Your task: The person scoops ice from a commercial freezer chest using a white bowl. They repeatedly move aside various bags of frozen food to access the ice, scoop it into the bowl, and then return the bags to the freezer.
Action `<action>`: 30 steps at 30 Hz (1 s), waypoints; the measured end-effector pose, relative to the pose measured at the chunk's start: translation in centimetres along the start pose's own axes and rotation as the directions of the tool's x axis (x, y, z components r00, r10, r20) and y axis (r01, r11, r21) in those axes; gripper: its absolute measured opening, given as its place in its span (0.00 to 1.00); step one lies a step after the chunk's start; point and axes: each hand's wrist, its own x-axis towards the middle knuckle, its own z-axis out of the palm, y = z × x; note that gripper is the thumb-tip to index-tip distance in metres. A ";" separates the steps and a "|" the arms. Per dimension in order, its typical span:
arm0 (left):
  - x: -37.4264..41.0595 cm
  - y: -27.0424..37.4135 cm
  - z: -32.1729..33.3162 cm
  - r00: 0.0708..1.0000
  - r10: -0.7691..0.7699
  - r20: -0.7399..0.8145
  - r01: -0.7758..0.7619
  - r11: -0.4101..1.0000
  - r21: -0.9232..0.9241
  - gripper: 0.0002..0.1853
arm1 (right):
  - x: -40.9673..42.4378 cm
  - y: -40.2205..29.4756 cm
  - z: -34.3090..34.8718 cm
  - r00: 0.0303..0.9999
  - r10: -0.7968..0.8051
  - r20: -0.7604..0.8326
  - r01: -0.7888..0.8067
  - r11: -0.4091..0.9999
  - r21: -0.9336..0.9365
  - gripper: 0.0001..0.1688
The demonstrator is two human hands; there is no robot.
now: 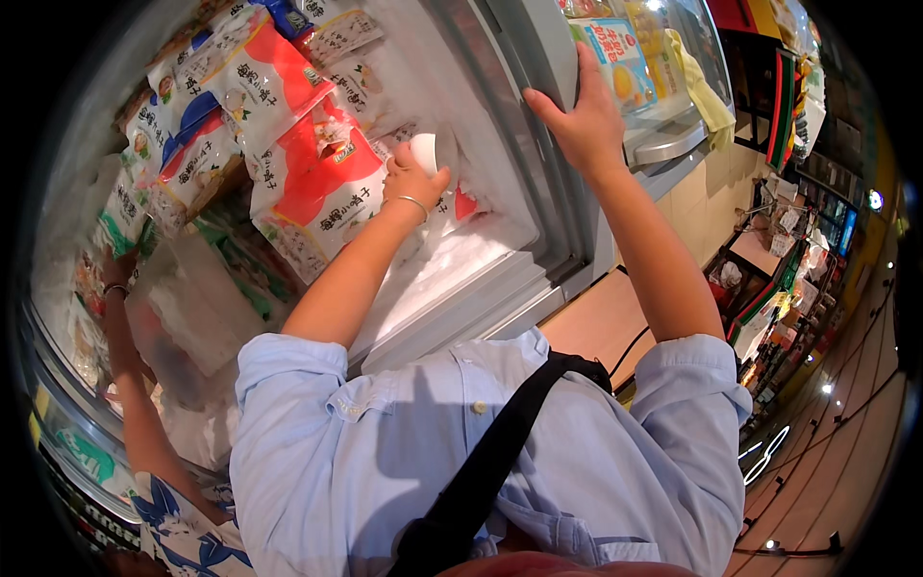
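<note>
My left hand (417,177), with a thin bangle at its wrist, holds a small white curved object (424,153) inside a chest freezer. What kind of object it is cannot be told. Beside and beneath that hand lie printed plastic food bags (339,195) in red and white, several of them heaped together. My right hand (584,115) rests on the grey freezer rim (548,43) with thumb and forefinger apart; its other fingers are mostly hidden.
Frost coats the freezer's inner wall (497,137). At left another person's arm (126,368) reaches in among green-marked bags (119,216). Right of the rim, a blue carton (620,65) and a yellow cloth (696,86) are at a second glass-topped freezer. Stocked shelves (793,288) stand farther right.
</note>
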 end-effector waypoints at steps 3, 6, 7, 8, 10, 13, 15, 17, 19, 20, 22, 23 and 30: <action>1.5 -2.3 2.0 1.000 0.005 -0.022 -0.010 0.965 -0.264 0.37 | 0.2 -0.9 -0.3 1.000 0.001 0.009 -0.001 1.000 0.012 0.48; 3.3 -4.5 3.2 0.998 0.025 0.061 0.009 0.861 -0.508 0.36 | 0.0 -0.4 0.1 1.000 0.007 0.002 -0.007 1.000 0.022 0.47; 3.0 -4.7 3.2 0.998 0.052 0.027 -0.033 0.878 -0.477 0.36 | 0.0 -0.3 0.1 1.000 0.012 0.006 -0.012 1.000 0.026 0.47; 2.6 -4.9 3.4 0.997 0.080 -0.007 -0.075 0.893 -0.444 0.35 | 0.0 -0.2 0.1 1.000 0.016 0.010 -0.016 0.999 0.030 0.47; 1.8 -4.6 3.6 0.987 0.135 -0.086 -0.158 0.898 -0.411 0.34 | 0.0 0.2 0.3 1.000 -0.021 -0.014 0.021 1.000 0.000 0.47; 0.5 -5.2 4.4 0.974 0.183 -0.136 -0.226 0.845 -0.485 0.32 | 0.0 0.1 0.1 0.999 -0.027 -0.018 0.026 1.000 -0.009 0.47; -0.1 -5.6 4.5 0.975 0.208 -0.071 -0.205 0.738 -0.643 0.32 | 0.0 -0.1 0.0 0.999 -0.027 -0.023 0.027 1.000 -0.017 0.47; -2.0 -2.9 2.2 0.984 0.070 0.161 0.067 0.697 -0.714 0.32 | -0.3 0.3 0.0 0.999 -0.026 -0.040 0.024 0.999 -0.043 0.48; -2.9 -1.9 0.4 0.961 0.027 0.277 0.213 0.566 -0.796 0.33 | -0.2 0.4 0.1 1.000 -0.011 -0.022 0.011 1.000 -0.004 0.48; -2.7 -2.3 -0.3 0.961 0.052 0.271 0.217 0.463 -0.859 0.34 | 0.0 0.4 0.1 1.000 -0.010 -0.013 0.010 1.000 0.015 0.48; -2.5 -3.7 -3.0 0.968 0.080 0.237 0.185 0.406 -0.895 0.32 | 0.4 0.9 0.8 0.997 -0.061 -0.051 0.062 0.998 0.017 0.48; -2.9 -4.0 -4.3 0.965 0.126 0.232 0.179 0.334 -0.926 0.30 | 0.5 1.0 1.0 0.993 -0.094 -0.068 0.096 0.995 0.022 0.49; -8.4 -12.5 -15.4 0.979 -0.092 -0.184 -0.167 0.169 -0.971 0.33 | -0.3 0.8 0.4 0.996 -0.074 -0.048 0.077 0.996 0.050 0.46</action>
